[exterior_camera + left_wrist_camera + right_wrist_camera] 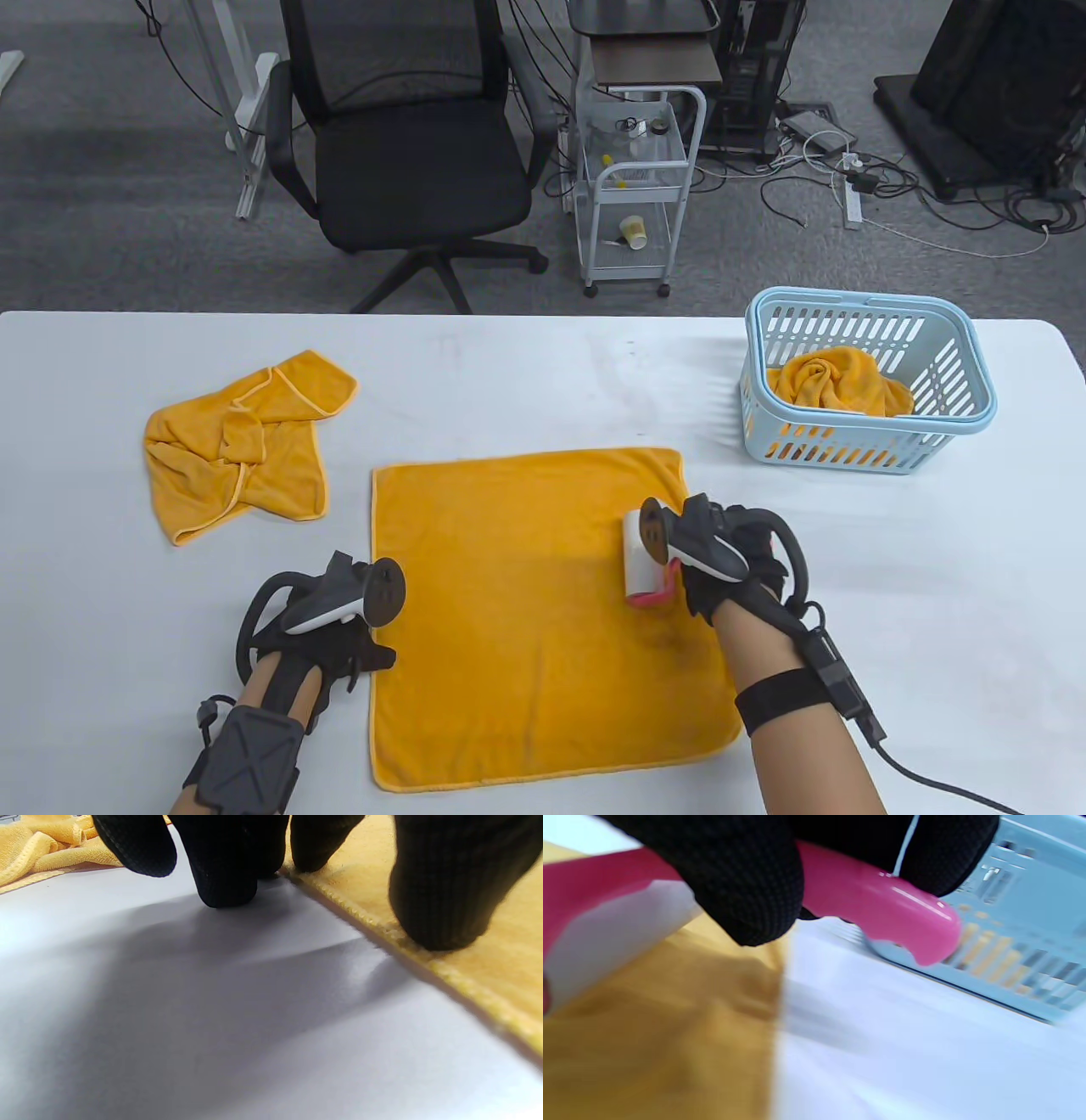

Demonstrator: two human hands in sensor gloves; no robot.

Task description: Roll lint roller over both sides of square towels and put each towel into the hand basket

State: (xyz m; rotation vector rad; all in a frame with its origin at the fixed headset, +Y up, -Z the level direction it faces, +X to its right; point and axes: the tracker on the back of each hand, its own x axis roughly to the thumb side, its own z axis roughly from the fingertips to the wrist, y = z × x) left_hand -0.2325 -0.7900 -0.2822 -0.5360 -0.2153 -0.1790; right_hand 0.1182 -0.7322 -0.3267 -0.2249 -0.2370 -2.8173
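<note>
1. White table (543, 373): everything sits on it; office chair, cart and cables behind, not in play
2. Flat towel (526, 611): orange square spread out front and centre, between the two hands; this is the one being worked
3. Hand basket (976, 373): light blue, far right of the table, well apart from the flat towel; one bunched orange towel (836, 382) already inside
4. Crumpled towel (242, 441): loose heap at far left, looks not yet done
5. Left hand (339, 632): at the flat towel's left edge, fingers (441, 899) straight and pressing the hem down, others on bare table; holds nothing, just pins
6. Right hand (730, 569): curled around the pink handle of the lint roller (640, 556); white roll rests on the towel near its right edge
7. Step, my read: rolling one face of the flat towel, can't tell which face
8. Next calls for: keep the left edge pinned, run passes across the width; if the other face is undone, flip and repeat, then carry it right to the basket
</note>
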